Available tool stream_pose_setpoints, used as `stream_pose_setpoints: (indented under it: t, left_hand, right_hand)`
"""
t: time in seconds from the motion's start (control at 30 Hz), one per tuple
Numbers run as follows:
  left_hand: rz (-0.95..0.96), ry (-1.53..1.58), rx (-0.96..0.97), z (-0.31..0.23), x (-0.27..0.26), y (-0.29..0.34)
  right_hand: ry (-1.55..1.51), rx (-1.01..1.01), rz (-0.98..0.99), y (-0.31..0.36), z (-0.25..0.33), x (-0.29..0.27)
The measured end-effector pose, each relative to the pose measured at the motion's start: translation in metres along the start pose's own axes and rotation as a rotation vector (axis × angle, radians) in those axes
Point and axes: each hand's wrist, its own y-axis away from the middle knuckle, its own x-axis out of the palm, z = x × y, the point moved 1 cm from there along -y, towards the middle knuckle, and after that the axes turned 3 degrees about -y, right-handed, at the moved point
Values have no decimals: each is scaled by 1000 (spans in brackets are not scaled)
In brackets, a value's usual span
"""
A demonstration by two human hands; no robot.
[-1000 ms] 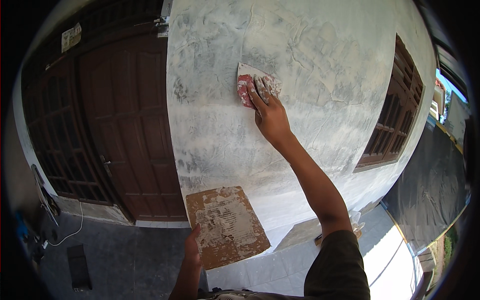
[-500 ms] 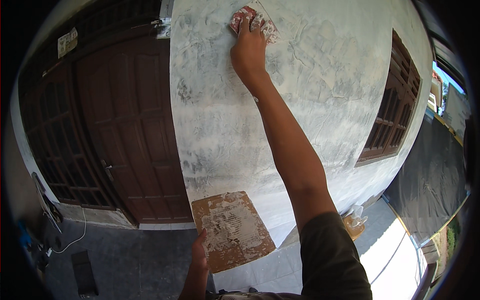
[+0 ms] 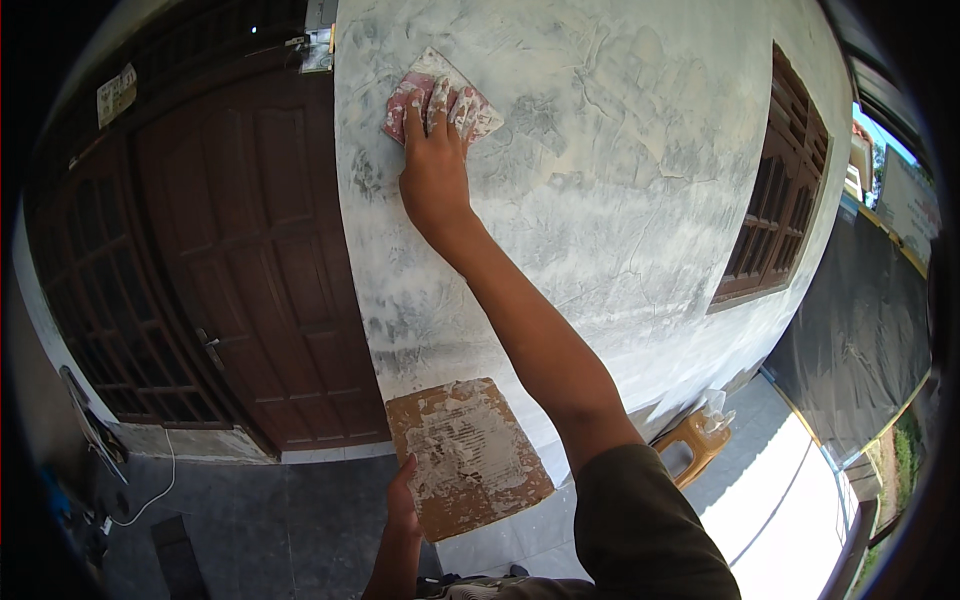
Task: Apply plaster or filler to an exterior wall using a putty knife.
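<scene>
My right hand (image 3: 436,185) presses a flat, square-cornered scraper (image 3: 408,97), pink and white and smeared with putty, against the upper left of the wall (image 3: 600,230). Its fingers are spread over the back of the scraper and coated in white. The wall carries patchy white and grey putty with ridges and streaks. Low in front of it, my left hand (image 3: 403,502) grips a brown board (image 3: 500,490) by its left edge, thumb on top. Rough white putty covers much of that board. The left hand's other fingers are hidden beneath it.
A dark brown panelled door (image 3: 255,250) stands left of the wall's edge, and a wooden window (image 3: 775,200) is set at the right. A yellow-brown jerrycan (image 3: 697,447) sits on the tiled floor (image 3: 300,520) at the wall's foot. Black sheeting (image 3: 850,330) hangs at far right.
My right hand and the scraper have moved left and down along the wall. The board in my left hand has hardly moved. More of the jerrycan shows beside my right arm.
</scene>
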Motion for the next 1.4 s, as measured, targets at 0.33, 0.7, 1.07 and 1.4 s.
stream_pose_setpoints:
  t: [0.33, 0.7, 1.07, 1.4]
  left_hand:
    - [87, 45, -31, 8, -13, 8]
    - [73, 75, -37, 11, 1, 9]
    - [10, 69, -27, 21, 1, -8]
    - [84, 105, -34, 21, 12, -4]
  right_hand:
    - [-535, 177, -27, 65, 30, -64]
    - [21, -79, -42, -85, -127, -115]
    - [35, -191, 161, -47, -152, -97]
    - [-84, -141, 270, 2, -129, -91]
